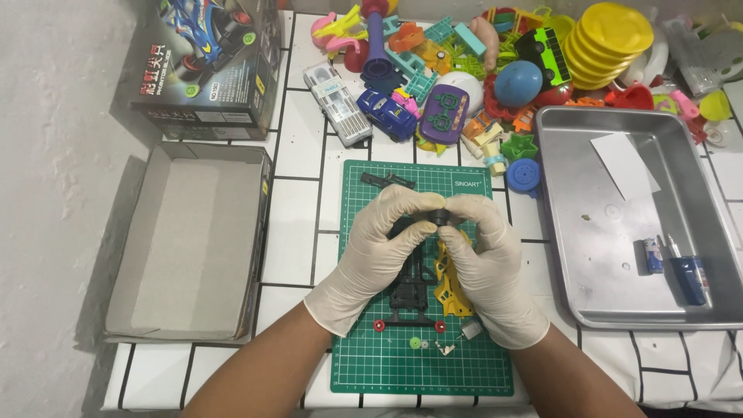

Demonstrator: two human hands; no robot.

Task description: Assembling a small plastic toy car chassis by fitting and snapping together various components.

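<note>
Both my hands wear cream rubber gloves and meet over a green cutting mat (383, 364). My left hand (379, 251) and my right hand (484, 259) pinch a small black wheel (440, 217) between their fingertips. Below them lie a black toy-car chassis (410, 294) with small red hubs and a yellow frame part (449, 282). Small loose parts, a green gear (416, 342) and a grey motor piece (470, 330), rest on the mat near my wrists. Another black part (385, 180) sits at the mat's far edge.
An open cardboard box tray (190, 240) lies at left, its printed lid (209, 66) behind it. A metal tray (619, 232) at right holds a paper slip, a small battery and a blue-handled screwdriver (689, 275). Several colourful plastic toys (495, 70) crowd the back.
</note>
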